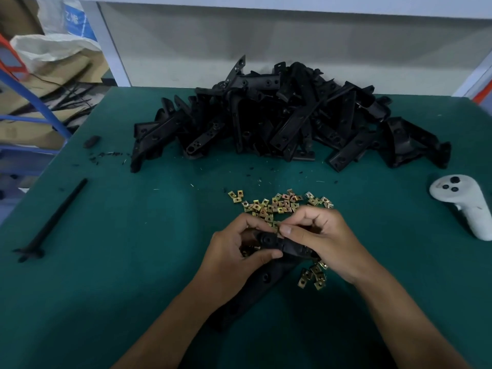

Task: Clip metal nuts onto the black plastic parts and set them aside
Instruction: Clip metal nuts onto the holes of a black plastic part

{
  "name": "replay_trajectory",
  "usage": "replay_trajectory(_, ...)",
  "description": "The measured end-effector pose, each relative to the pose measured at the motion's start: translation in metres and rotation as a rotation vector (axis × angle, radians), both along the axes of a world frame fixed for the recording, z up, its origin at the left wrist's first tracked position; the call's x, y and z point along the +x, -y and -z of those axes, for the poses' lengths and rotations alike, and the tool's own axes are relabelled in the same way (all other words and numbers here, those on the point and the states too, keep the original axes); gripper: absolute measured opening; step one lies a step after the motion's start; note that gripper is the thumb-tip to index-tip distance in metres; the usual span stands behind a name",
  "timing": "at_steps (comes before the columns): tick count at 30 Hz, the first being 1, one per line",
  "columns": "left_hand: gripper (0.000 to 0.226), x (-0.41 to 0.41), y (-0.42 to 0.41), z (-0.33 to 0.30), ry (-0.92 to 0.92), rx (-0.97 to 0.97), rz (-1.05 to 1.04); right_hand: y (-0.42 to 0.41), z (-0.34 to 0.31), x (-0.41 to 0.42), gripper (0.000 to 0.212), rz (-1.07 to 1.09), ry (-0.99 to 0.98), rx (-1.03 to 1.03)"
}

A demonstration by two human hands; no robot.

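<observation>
My left hand (237, 249) grips a long black plastic part (269, 270) near its upper end, thumb laid across it. My right hand (319, 235) holds the same end from the right and pinches a small metal nut (277, 224) against the part's edge with thumb and forefinger. The part slants down to the left beneath my left forearm. Loose brass-coloured nuts (279, 205) lie scattered just beyond my hands, and a few more nuts (314, 275) sit under my right wrist. A big heap of black plastic parts (287, 115) fills the far middle of the table.
The table has a green mat (133, 262). A thin black rod (53, 219) lies at the left. A white handheld controller (466, 203) rests at the right edge. A small black piece (91, 141) and plastic crumbs lie left of the heap. Boxes and bags stand beyond the left edge.
</observation>
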State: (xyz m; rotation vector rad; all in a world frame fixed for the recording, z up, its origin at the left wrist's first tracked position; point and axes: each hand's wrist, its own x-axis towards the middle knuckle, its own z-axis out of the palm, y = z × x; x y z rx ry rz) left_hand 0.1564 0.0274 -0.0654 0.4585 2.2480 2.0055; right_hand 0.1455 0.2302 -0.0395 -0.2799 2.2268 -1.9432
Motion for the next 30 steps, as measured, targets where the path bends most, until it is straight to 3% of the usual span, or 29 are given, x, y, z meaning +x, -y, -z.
replay_trajectory(9,0.044,0.000,0.001,0.000,-0.040,-0.022,0.043,-0.002,0.000,0.002,0.006,-0.021,-0.198,0.112)
replay_trajectory(16,0.049,0.000,0.002,0.004,-0.056,-0.009,0.063,-0.010,-0.009,0.000,0.008,-0.119,-0.119,0.099)
replay_trajectory(22,0.042,-0.002,0.002,0.004,-0.061,0.047,0.010,0.002,-0.006,0.005,0.011,0.020,-0.199,0.152)
replay_trajectory(26,0.035,-0.002,0.006,0.005,0.027,0.144,-0.019,0.001,-0.011,0.010,0.030,-0.042,-0.216,0.308)
replay_trajectory(30,0.036,-0.006,0.004,0.007,0.048,0.081,-0.019,0.000,-0.008,0.017,0.047,-0.001,-0.324,0.475)
